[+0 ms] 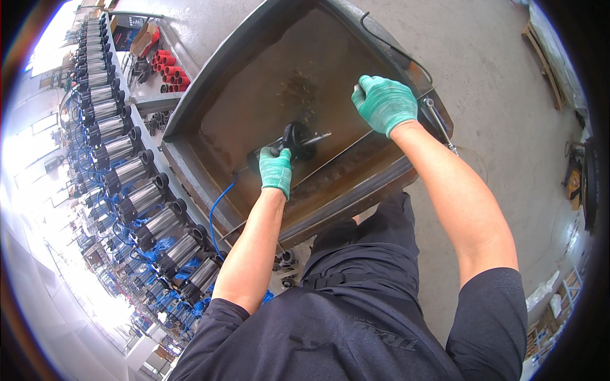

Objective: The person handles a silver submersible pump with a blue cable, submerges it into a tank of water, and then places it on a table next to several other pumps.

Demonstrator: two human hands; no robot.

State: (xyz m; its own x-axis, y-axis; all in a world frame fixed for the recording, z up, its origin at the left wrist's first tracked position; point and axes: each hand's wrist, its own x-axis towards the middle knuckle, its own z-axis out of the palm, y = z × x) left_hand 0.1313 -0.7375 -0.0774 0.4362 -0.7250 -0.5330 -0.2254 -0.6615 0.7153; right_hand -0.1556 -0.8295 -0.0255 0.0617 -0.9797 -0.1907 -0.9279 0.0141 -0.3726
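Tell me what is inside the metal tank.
Inside the tank: murky brown water, with a black round part gripped by the left hand. The bottom is hidden by the water. The right hand rests on the rim.

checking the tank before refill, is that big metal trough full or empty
Filled with murky brown water: the metal trough shows a wet sheen, and the left hand holds a black part in it.

Steel cylinders (136, 200), red tubes (170, 68), blue hoses (219, 203).

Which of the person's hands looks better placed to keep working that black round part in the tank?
Probably the left. The left hand, in a green glove, has its grip on the black round part with a metal shaft inside the rusty brown metal tank. The right hand rests apart on the tank's far rim.
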